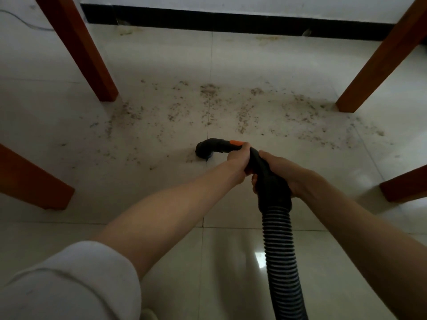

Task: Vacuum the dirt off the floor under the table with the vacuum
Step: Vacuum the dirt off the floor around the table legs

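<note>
Four wooden table legs [78,49] box in the tiled floor [161,199]; black baseboard [231,21] along the far wall. Dirt [208,107] scattered between the far legs. Left hand [238,162] wrapped around the vacuum handle [265,179] just behind the orange button [236,142]; right hand [286,174] grips it further back. Black curved nozzle [208,147] is down on the tile at the near edge of the dirt; ribbed hose [282,262] trails toward the camera.

Four table legs [78,47] (red-brown wood), one vacuum hose [280,245], two hands [238,161].
</note>
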`<state>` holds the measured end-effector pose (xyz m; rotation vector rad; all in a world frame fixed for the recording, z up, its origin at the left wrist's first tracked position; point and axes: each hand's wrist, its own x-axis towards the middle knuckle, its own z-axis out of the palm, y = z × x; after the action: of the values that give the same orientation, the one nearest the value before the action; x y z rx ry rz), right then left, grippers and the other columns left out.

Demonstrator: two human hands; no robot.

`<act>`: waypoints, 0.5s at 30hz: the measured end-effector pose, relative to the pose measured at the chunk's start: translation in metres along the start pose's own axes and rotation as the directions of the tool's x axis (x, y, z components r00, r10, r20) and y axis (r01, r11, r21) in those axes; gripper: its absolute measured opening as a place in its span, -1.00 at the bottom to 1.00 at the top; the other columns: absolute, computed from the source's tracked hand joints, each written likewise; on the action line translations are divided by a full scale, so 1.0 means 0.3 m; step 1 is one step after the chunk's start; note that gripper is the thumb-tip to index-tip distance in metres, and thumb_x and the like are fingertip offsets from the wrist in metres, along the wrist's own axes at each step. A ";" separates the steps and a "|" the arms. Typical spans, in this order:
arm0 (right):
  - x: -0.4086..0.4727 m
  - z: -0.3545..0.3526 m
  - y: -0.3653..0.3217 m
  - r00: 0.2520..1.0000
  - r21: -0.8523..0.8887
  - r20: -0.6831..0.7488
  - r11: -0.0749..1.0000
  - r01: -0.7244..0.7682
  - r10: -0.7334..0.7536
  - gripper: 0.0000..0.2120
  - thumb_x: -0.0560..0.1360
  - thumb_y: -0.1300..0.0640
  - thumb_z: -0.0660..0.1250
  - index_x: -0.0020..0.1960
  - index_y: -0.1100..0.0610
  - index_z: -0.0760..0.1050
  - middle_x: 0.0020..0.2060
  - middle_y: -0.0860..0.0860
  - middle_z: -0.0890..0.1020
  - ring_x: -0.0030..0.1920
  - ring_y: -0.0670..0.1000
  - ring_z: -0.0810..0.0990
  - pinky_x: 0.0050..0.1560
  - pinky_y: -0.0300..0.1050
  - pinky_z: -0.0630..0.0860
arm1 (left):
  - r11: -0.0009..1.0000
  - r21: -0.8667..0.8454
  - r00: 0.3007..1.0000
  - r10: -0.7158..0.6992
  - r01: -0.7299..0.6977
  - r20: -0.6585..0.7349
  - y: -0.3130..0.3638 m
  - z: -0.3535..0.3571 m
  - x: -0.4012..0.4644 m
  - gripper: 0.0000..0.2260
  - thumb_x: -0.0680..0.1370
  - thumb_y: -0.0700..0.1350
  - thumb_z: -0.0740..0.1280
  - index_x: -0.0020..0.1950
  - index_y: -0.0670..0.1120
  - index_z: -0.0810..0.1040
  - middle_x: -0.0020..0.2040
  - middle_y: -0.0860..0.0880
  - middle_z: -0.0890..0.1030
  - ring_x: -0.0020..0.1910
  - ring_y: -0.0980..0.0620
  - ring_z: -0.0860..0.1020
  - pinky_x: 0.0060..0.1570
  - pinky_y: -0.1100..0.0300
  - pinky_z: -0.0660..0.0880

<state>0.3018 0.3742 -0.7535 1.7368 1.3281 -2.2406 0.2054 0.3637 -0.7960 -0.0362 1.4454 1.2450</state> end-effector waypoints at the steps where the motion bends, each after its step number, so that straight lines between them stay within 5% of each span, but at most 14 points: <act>1: 0.005 0.008 0.000 1.000 -0.005 -0.010 1.000 0.006 -0.006 -0.50 0.63 -0.15 0.05 -0.03 0.29 0.46 -0.51 0.15 0.54 -0.56 0.06 0.51 -0.47 -0.13 0.51 | 1.000 0.002 1.000 0.005 -0.005 -0.008 0.004 -0.002 -0.002 -0.63 0.61 0.00 0.21 0.32 -0.20 0.42 0.03 -0.12 0.54 -0.23 -0.01 0.53 -0.35 0.17 0.49; 6: 0.015 0.014 -0.020 1.000 -0.033 -0.011 0.999 0.016 -0.016 -0.48 0.62 -0.16 0.04 -0.04 0.29 0.47 -0.51 0.14 0.54 -0.56 0.05 0.51 -0.46 -0.12 0.51 | 1.000 0.004 1.000 0.013 -0.013 -0.013 0.024 -0.011 0.003 -0.63 0.61 0.00 0.21 0.32 -0.20 0.42 0.18 -0.16 0.56 0.06 -0.09 0.58 -0.26 0.16 0.50; 10: 0.010 0.001 -0.024 0.997 -0.046 0.049 0.997 -0.061 0.064 -0.49 0.62 -0.16 0.07 -0.07 0.29 0.46 -0.48 0.13 0.52 -0.52 0.04 0.48 -0.38 -0.09 0.51 | 0.998 -0.050 1.000 -0.025 0.026 0.018 0.010 -0.034 0.003 -0.63 0.61 0.01 0.21 0.31 -0.21 0.38 -0.06 -0.12 0.55 -0.20 -0.03 0.55 -0.17 0.13 0.54; 15: 0.017 -0.001 -0.025 0.992 -0.051 0.088 0.995 -0.091 0.095 -0.53 0.61 -0.15 0.10 -0.06 0.28 0.44 -0.47 0.12 0.51 -0.52 0.03 0.48 -0.35 -0.07 0.48 | 0.996 -0.076 0.999 -0.050 0.051 0.011 -0.009 -0.046 0.016 -0.61 0.60 0.06 0.21 0.29 -0.19 0.36 -0.14 -0.10 0.52 -0.22 -0.02 0.54 0.01 0.08 0.55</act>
<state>0.2963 0.3816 -0.7531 1.6267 1.2446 -2.1915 0.1959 0.3561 -0.8044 -0.1183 1.3805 1.2571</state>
